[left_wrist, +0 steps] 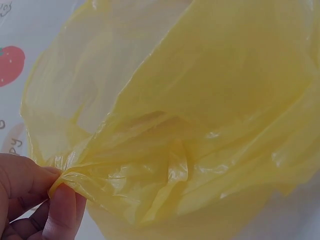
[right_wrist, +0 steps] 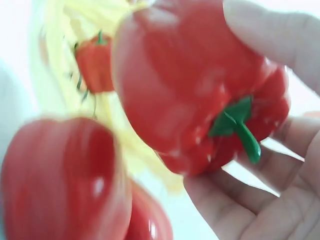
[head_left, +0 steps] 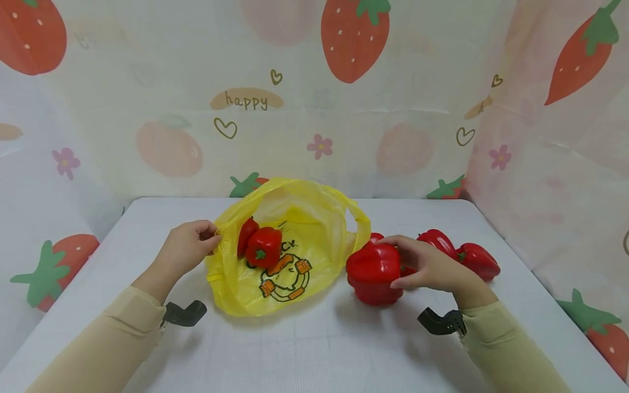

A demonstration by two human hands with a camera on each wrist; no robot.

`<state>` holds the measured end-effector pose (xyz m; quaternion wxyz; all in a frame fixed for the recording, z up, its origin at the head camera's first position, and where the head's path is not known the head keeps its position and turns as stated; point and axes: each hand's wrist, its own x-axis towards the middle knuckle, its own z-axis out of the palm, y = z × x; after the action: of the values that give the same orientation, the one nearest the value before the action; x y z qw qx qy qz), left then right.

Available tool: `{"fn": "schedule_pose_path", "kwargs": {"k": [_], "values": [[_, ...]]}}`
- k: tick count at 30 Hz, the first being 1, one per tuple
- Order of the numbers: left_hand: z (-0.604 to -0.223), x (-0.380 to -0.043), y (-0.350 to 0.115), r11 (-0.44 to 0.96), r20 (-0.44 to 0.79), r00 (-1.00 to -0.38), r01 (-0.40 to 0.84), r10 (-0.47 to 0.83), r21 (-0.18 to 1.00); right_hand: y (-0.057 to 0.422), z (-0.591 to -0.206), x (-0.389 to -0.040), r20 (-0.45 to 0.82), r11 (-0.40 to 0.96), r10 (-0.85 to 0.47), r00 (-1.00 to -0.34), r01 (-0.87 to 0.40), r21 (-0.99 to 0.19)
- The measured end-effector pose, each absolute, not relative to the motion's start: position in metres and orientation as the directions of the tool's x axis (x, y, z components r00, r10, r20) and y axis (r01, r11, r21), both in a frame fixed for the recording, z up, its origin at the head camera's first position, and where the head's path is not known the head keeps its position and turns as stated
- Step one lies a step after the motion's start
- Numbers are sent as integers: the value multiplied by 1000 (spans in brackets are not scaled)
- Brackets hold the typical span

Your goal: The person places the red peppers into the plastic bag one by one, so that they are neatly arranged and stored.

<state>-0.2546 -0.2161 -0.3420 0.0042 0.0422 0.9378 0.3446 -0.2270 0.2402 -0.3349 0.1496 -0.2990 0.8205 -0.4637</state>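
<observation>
At the left, my left hand (head_left: 189, 248) pinches the rim of a yellow plastic bag (head_left: 319, 278) between thumb and fingers. The left wrist view shows the film (left_wrist: 165, 170) bunched at the fingertips (left_wrist: 64, 207). The bag's mouth gapes toward me, with two red bell peppers (head_left: 264, 246) inside it. My right hand (head_left: 427, 265) grips another red bell pepper (head_left: 373, 263) to the right of the bag. Its green stem (right_wrist: 237, 122) points toward the palm in the right wrist view. Directly below it in the head view, a further red pepper (head_left: 377, 296) shows partly hidden.
More red peppers lie on the white table (head_left: 304, 355) beyond my right hand, among them one (head_left: 480, 262) at the far right. Behind the bag, a strawberry-print sheet (head_left: 304, 125) rises at the table's back edge and continues along both sides.
</observation>
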Motion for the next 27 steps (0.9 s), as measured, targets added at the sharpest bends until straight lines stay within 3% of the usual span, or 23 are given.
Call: {"fn": "schedule_pose_path", "kwargs": {"k": [12, 27], "values": [[-340, -254, -215, 761, 24, -996, 86, 92, 643, 165, -318, -251, 24, 394, -571, -821, -299, -869], [-340, -254, -216, 757, 19, -995, 86, 97, 647, 89, -343, -266, -71, 442, -564, -823, -228, -867]]}}
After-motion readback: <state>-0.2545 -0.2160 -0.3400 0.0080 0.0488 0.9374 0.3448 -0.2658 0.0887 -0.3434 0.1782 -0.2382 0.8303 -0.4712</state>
